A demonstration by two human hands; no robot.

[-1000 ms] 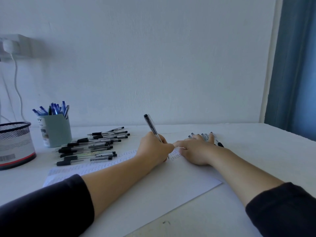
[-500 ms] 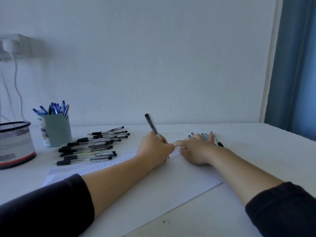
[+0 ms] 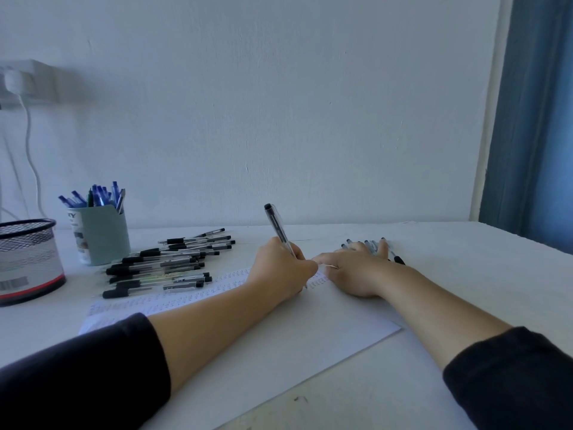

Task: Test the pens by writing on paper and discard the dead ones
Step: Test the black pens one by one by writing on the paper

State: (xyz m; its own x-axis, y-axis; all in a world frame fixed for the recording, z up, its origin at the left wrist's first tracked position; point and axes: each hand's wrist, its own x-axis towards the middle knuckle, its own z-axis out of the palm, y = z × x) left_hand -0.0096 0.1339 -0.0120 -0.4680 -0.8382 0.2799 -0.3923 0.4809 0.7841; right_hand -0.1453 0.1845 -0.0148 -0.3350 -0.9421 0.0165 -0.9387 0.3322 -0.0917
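On the left, a black wire-mesh bin waits beside a heap of black-capped clear pens, seemingly untested. The left hand grips a clear pen on the marked white paper sheet; the right hand lies flat over more pens.

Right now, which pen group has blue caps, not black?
The pens standing upright in the teal cup at far left: blue pens. The pile lying flat beside the paper and the few under the right hand look black-tipped.
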